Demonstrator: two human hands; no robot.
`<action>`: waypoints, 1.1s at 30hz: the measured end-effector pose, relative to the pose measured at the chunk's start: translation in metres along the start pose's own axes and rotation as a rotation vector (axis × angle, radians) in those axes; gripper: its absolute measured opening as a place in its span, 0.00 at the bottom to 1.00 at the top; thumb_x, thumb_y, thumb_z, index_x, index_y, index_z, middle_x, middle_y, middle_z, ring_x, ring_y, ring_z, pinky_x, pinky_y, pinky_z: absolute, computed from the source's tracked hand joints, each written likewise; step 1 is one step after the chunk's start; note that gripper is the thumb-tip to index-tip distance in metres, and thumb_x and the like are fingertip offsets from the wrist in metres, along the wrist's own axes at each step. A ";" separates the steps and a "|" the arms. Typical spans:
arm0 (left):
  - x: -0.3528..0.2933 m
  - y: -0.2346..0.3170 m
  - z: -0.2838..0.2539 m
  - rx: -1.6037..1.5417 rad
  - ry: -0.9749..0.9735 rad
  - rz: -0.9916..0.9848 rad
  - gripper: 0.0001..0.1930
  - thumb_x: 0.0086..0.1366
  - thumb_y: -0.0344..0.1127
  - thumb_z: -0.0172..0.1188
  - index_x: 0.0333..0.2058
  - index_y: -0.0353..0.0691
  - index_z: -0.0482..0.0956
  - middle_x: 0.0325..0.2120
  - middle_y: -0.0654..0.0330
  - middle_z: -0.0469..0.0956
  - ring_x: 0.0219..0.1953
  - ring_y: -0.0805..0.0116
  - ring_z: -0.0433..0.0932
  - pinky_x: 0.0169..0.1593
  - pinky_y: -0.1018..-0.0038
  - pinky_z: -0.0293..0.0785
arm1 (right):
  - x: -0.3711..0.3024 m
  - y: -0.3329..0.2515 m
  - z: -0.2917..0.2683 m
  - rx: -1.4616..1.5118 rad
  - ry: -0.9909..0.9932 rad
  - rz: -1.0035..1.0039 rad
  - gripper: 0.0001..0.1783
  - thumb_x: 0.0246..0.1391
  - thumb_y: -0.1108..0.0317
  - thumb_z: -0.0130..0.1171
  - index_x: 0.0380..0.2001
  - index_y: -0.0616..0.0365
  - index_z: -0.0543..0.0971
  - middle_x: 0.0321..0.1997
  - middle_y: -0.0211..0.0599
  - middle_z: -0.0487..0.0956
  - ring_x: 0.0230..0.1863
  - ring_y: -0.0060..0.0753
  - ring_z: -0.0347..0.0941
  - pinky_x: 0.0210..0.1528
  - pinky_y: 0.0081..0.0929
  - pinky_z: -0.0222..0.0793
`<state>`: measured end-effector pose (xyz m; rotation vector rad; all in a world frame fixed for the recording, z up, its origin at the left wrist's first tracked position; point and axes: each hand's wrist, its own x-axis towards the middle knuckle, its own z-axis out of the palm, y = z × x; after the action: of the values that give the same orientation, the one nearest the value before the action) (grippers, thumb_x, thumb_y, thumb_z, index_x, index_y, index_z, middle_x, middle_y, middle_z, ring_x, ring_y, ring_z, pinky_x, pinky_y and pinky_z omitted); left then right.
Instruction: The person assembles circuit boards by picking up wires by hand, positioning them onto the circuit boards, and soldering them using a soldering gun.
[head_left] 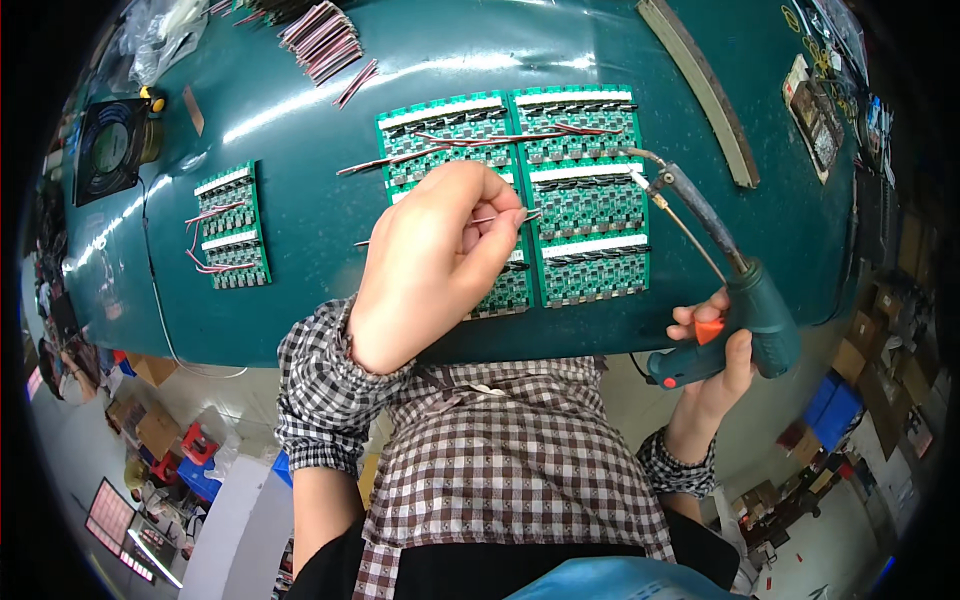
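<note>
My left hand (425, 265) is over the left panel of green circuit boards (445, 115), thumb and forefinger pinched on a thin red-and-black wire (484, 220). Its end points toward the right panel of boards (590, 212); whether it touches a board I cannot make out. In my right hand (735, 365) is a dark green soldering gun (765, 315) with an orange trigger and a thin brass-coloured feed tube. Its tip reaches the upper part of the right panel. More red-and-black wires (480, 142) lie across the upper boards. My left hand hides part of the left panel.
At the left lies a smaller board panel (231, 225) with wires on it. Wire bundles (322, 43) lie at the far side. A fan (108, 150) stands at the far left. A long bar (705, 90) and a soiled tray (812, 115) lie to the right on the green table (310, 200).
</note>
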<state>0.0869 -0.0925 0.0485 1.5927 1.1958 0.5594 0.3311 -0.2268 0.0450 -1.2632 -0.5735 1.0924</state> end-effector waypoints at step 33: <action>0.019 -0.013 0.025 0.117 0.062 0.195 0.05 0.49 0.20 0.58 0.25 0.37 0.73 0.20 0.64 0.70 0.19 0.77 0.67 0.22 0.81 0.64 | -0.016 -0.009 0.008 -0.183 0.039 0.037 0.24 0.49 0.57 0.61 0.35 0.73 0.75 0.32 0.47 0.75 0.34 0.43 0.77 0.32 0.32 0.79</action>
<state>0.1096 -0.0870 0.0239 1.8162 1.1433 0.6789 0.3205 -0.2372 0.0587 -1.4552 -0.6340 1.0618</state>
